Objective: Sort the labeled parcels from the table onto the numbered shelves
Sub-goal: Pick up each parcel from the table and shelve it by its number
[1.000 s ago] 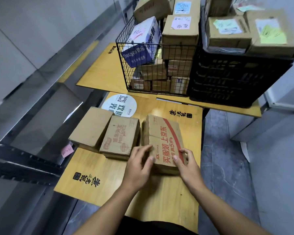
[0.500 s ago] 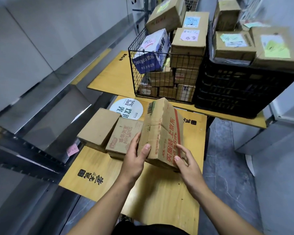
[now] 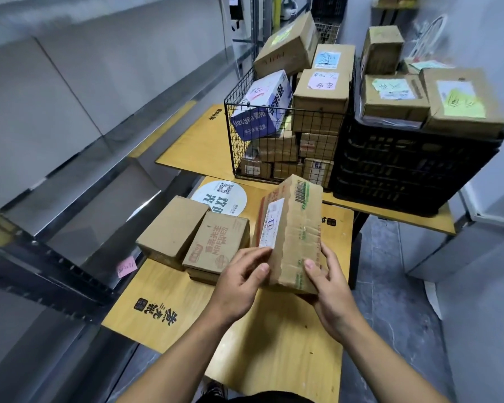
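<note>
A brown cardboard parcel [image 3: 294, 228] is held tilted on edge above the wooden table [image 3: 186, 309], its white shipping label turned to the left. My left hand [image 3: 242, 280] grips its near left side. My right hand [image 3: 326, 286] grips its near right side and underside. Two more parcels lie flat on the table to the left: a plain brown one [image 3: 172, 228] and a printed one [image 3: 218, 245], touching each other. Grey metal shelves [image 3: 70, 175] run along the left, with a pink note [image 3: 126, 267] stuck on the frame.
At the back of a second table stand a black wire basket [image 3: 236, 141] and a black plastic crate [image 3: 405, 170], both piled with labeled boxes. A round white sign [image 3: 216, 193] lies behind the flat parcels. Grey floor shows on the right.
The parcel lay flat on the table; both hands lifted it and turned it over, so its label side now shows. The view tilted upward toward the back of the room.
</note>
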Demonstrator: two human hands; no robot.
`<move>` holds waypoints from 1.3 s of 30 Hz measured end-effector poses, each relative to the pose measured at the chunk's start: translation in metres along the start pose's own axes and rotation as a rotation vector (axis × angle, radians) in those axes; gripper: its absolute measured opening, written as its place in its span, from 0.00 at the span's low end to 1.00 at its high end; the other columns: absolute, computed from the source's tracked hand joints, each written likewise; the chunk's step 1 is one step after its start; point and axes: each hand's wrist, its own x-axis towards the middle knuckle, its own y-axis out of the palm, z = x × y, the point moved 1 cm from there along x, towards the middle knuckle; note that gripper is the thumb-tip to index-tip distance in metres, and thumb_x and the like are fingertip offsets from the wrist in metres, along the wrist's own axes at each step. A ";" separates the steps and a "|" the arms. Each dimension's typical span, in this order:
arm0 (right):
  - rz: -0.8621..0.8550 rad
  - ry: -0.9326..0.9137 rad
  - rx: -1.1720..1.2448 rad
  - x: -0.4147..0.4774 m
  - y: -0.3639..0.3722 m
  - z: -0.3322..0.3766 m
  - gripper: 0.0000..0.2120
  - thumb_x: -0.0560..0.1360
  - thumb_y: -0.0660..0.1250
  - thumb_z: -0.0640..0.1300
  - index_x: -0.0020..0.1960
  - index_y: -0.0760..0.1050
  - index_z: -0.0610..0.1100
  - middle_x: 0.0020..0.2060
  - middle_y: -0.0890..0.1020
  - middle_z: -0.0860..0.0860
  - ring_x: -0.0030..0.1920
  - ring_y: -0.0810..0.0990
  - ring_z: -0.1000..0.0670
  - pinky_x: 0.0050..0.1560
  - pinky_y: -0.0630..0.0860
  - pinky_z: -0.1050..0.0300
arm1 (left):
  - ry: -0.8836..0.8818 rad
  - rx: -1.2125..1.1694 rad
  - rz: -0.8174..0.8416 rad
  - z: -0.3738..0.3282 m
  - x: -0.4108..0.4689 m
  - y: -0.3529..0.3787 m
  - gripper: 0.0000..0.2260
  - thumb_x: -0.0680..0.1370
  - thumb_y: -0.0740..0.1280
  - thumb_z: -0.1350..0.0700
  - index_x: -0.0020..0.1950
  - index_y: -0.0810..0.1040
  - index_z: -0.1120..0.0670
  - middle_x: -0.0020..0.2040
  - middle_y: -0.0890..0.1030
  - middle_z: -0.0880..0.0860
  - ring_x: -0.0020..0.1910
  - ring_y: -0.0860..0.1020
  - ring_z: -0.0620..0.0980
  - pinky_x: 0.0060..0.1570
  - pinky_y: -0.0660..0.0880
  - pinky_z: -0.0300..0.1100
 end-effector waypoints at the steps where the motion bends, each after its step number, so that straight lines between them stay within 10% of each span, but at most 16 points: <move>1: 0.002 0.004 0.034 0.000 0.000 0.002 0.23 0.72 0.69 0.47 0.66 0.70 0.60 0.57 0.84 0.47 0.58 0.83 0.43 0.57 0.80 0.38 | 0.000 0.019 -0.036 0.001 0.000 -0.001 0.16 0.76 0.66 0.49 0.64 0.75 0.39 0.61 0.76 0.41 0.63 0.74 0.38 0.63 0.71 0.35; 8: 0.058 0.005 0.088 -0.005 -0.002 0.012 0.24 0.76 0.65 0.44 0.71 0.67 0.57 0.57 0.84 0.45 0.60 0.82 0.39 0.59 0.79 0.34 | -0.138 -0.094 -0.108 0.014 -0.002 -0.008 0.37 0.64 0.77 0.36 0.71 0.68 0.36 0.68 0.69 0.41 0.67 0.72 0.41 0.65 0.74 0.52; 17: 0.135 -0.199 -0.290 0.004 0.022 0.021 0.19 0.84 0.59 0.40 0.67 0.71 0.63 0.63 0.77 0.52 0.60 0.81 0.52 0.55 0.82 0.47 | -0.093 0.054 -0.287 0.005 -0.018 -0.043 0.29 0.66 0.74 0.39 0.65 0.71 0.36 0.62 0.71 0.39 0.62 0.70 0.32 0.63 0.73 0.44; 24: 0.247 -0.257 -0.549 0.013 0.070 0.013 0.20 0.77 0.68 0.58 0.68 0.71 0.61 0.63 0.78 0.57 0.58 0.80 0.60 0.54 0.81 0.56 | -0.064 0.266 -0.495 0.002 -0.043 -0.093 0.29 0.69 0.73 0.44 0.69 0.73 0.46 0.65 0.70 0.46 0.65 0.68 0.36 0.64 0.73 0.50; 39: 0.718 -0.187 -0.419 -0.016 0.251 -0.030 0.23 0.78 0.70 0.38 0.66 0.71 0.60 0.56 0.81 0.58 0.57 0.81 0.62 0.50 0.79 0.66 | -0.205 0.411 -0.903 -0.008 -0.164 -0.219 0.26 0.73 0.75 0.51 0.70 0.72 0.46 0.69 0.66 0.44 0.65 0.66 0.38 0.65 0.67 0.42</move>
